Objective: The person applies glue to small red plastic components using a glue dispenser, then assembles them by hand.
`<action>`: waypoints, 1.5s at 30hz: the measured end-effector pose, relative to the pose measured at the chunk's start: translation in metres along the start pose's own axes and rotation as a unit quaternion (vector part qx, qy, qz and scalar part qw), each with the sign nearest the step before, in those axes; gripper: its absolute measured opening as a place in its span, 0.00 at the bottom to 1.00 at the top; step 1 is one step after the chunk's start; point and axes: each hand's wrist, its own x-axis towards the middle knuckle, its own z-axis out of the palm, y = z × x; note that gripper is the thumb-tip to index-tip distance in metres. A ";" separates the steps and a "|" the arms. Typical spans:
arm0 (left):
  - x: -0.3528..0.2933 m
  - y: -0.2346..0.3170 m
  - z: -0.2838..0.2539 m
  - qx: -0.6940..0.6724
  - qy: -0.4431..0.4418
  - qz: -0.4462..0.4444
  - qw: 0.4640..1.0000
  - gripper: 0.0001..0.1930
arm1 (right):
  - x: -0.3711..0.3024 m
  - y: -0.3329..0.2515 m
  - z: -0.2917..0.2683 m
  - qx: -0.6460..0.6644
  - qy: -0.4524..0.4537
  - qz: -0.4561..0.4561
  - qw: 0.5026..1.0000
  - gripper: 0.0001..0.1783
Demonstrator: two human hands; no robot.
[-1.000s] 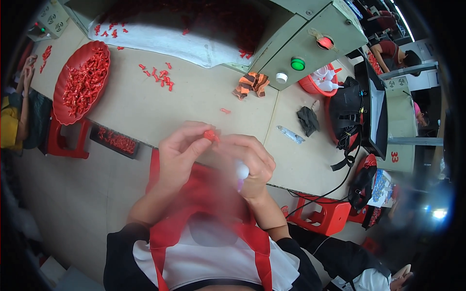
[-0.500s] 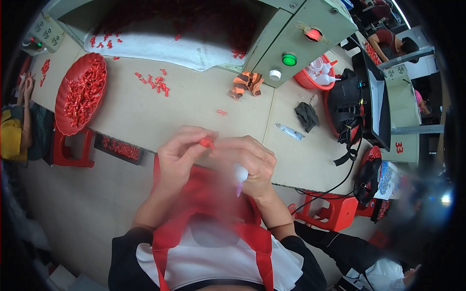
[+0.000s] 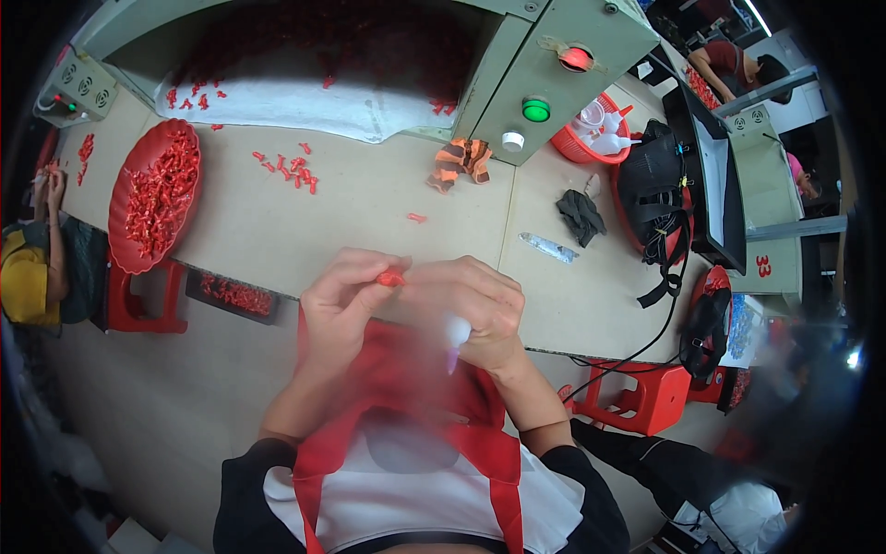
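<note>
My left hand (image 3: 340,291) is closed, pinching a small red plastic piece (image 3: 391,278) between thumb and fingertips above the table's near edge. Close beside it, my right hand (image 3: 484,305) is curled round a white thing with a purple tip (image 3: 456,332). That tip points down toward my red apron; the rest of the thing is hidden in the palm, so its kind is unclear. The right fingertips reach toward the red piece, but blur hides whether they touch it. Just beyond my hands, a single red piece (image 3: 416,218) lies on the table.
A scalloped red tray (image 3: 118,205) heaped with red pieces stands at left. More pieces (image 3: 293,171) lie scattered ahead, before a green-grey cabinet (image 3: 498,102). At right are a striped cloth (image 3: 459,164), a dark rag (image 3: 580,218), a silvery packet (image 3: 548,247) and a basket of bottles (image 3: 565,138).
The whole view has shifted slightly. The red piece has turned a little in my left fingers. Both hands keep nearly the same places, and the white-and-purple thing stays in my right hand.
</note>
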 end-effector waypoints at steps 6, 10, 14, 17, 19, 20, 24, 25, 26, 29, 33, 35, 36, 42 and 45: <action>-0.002 0.010 -0.002 0.012 0.000 -0.042 0.999 0.09 | 0.005 0.003 -0.008 0.078 -0.021 0.027 0.996 0.10; -0.002 0.012 -0.004 -0.005 0.001 -0.056 0.998 0.09 | 0.010 0.008 -0.011 0.126 -0.062 0.061 0.988 0.09; 0.003 0.014 -0.006 -0.010 -0.022 -0.090 0.996 0.10 | 0.010 0.007 -0.014 0.185 -0.084 0.129 0.971 0.08; 0.007 0.011 -0.013 -0.028 -0.040 -0.115 0.992 0.10 | 0.012 0.010 -0.013 0.219 -0.095 0.157 0.958 0.08; 0.011 0.009 -0.016 -0.035 -0.050 -0.121 0.991 0.10 | 0.014 0.010 -0.012 0.213 -0.098 0.163 0.958 0.08; 0.012 0.008 -0.018 -0.049 -0.054 -0.143 0.987 0.10 | 0.014 0.011 -0.012 0.208 -0.101 0.170 0.958 0.07; 0.014 0.005 -0.022 -0.090 -0.053 -0.208 0.973 0.12 | 0.015 0.014 -0.010 0.197 -0.106 0.161 0.961 0.07; 0.015 0.005 -0.023 -0.090 -0.052 -0.208 0.973 0.12 | 0.015 0.014 -0.010 0.201 -0.106 0.166 0.959 0.07; 0.016 0.006 -0.024 -0.113 -0.051 -0.232 0.965 0.13 | 0.015 0.015 -0.009 0.206 -0.106 0.171 0.958 0.07; 0.018 0.001 -0.030 -0.150 -0.074 -0.254 0.953 0.14 | 0.014 0.017 -0.007 0.241 -0.107 0.202 0.943 0.07; 0.018 -0.009 -0.036 -0.198 -0.113 -0.276 0.934 0.15 | 0.010 0.018 -0.004 0.283 -0.097 0.240 0.923 0.06; 0.018 -0.014 -0.036 -0.225 -0.115 -0.275 0.928 0.15 | 0.010 0.016 -0.002 0.313 -0.072 0.292 0.901 0.06; 0.017 -0.016 -0.036 -0.252 -0.118 -0.274 0.921 0.16 | 0.010 0.015 -0.001 0.313 -0.073 0.292 0.901 0.06; 0.011 -0.023 -0.035 -0.355 -0.116 -0.334 0.866 0.17 | 0.011 0.012 0.000 0.324 -0.061 0.317 0.889 0.06; 0.006 -0.030 -0.037 -0.405 -0.128 -0.347 0.836 0.17 | 0.013 0.013 0.000 0.346 -0.077 0.360 0.863 0.07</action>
